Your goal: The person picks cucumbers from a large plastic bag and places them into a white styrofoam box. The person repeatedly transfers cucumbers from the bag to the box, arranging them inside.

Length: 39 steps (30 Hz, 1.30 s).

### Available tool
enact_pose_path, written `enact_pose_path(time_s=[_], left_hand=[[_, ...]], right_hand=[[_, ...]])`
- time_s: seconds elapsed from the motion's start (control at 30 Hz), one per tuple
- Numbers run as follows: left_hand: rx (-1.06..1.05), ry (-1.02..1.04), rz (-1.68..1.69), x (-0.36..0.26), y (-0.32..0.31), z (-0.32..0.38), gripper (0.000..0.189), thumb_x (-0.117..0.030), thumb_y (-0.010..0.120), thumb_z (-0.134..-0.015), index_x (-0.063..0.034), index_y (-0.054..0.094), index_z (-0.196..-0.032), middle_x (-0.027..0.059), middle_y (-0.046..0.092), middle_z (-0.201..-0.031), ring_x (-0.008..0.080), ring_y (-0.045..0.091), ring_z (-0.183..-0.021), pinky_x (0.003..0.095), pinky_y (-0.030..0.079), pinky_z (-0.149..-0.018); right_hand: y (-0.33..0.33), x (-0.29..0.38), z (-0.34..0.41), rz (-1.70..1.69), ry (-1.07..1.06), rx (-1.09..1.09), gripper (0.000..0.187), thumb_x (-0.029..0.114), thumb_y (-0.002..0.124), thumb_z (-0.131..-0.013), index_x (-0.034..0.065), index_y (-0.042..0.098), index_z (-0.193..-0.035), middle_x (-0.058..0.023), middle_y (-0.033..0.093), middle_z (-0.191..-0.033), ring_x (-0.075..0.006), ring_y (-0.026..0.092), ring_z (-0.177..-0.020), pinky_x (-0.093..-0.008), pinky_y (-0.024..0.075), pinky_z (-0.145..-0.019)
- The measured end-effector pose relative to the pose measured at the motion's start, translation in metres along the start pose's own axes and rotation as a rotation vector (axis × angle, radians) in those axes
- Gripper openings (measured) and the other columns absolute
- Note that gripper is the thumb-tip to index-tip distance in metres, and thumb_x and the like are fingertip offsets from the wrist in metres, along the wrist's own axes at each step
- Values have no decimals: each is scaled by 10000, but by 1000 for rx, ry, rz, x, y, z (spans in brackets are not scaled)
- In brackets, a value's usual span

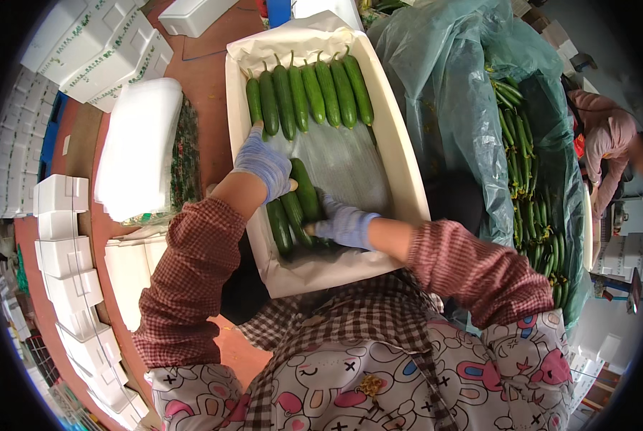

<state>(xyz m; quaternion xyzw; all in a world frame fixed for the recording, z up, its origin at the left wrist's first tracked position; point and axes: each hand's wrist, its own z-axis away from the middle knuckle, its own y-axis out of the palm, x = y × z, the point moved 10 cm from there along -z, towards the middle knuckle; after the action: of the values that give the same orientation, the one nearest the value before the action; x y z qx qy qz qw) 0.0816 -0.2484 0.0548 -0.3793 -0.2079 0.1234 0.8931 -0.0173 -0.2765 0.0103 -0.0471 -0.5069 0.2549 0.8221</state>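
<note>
A white foam box (410,178) lined with pale paper stands before me. Along its far end lies a row of several green cucumbers (313,94), side by side with their stems pointing away. My left hand (265,164), in a blue knit glove with bare fingertips, is over the box's left side. Its forefinger reaches the leftmost cucumber of that row, and its thumb touches a nearer cucumber (304,183). My right hand (346,218), gloved alike, grips that nearer cucumber from the right. Two more cucumbers (279,226) lie beside it on the left. Clear film (348,156) covers the box's middle.
At right, a large greenish plastic bag (445,81) holds many cucumbers (523,156). Beyond it a person (604,126) bends over. White sheets (138,145) are stacked at left, near a line of white foam boxes (76,288). More foam boxes (95,48) are piled far left.
</note>
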Motion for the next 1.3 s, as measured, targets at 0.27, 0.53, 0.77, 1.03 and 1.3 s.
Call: enact_pose_path(time_s=[0.27,0.53,0.77,1.03,1.3], left_hand=[[-98,65,283,4,9,-20,589,-506,604,-851,-179,523,-1334,100,642,-1197,271,584,-1127,426,361,-1011],[-441,195,420,-45,16,24,593,-409,695,-733,-144,589,-1253,232,486,-1325,424,448,-1252,512,417,-989],[-254,-31,323,-57,69,25,762,-234,726,-731,-128,390,-1407,173,284,-1521,366,558,-1152,443,493,-898],[-14,-103,815,-48,52,17,623,-264,696,-743,-72,516,-1308,136,499,-1359,314,418,-1308,455,266,-1117],[-759,472,709,-189,-220,38,536,-82,705,-779,-29,538,-1286,122,586,-1273,288,529,-1208,392,380,-1054]], right_hand=[[17,-17,10,467,299,291,855,300,620,-870,-81,132,-1459,-249,662,-987,-372,659,-914,-445,509,-800],[29,-1,15,989,-6,339,314,241,716,-750,157,742,-1052,-54,701,-1091,-228,663,-967,-480,549,-674],[-114,1,181,220,-453,-338,370,375,655,-767,57,678,-956,-191,673,-916,-375,641,-908,-457,513,-775],[-218,-370,551,345,884,-1290,325,107,581,-836,59,610,-1156,-183,668,-1069,-338,648,-981,-422,509,-883],[-170,-537,619,350,1339,-637,466,264,520,-865,343,526,-1324,-123,506,-1341,-318,510,-1225,-490,419,-968]])
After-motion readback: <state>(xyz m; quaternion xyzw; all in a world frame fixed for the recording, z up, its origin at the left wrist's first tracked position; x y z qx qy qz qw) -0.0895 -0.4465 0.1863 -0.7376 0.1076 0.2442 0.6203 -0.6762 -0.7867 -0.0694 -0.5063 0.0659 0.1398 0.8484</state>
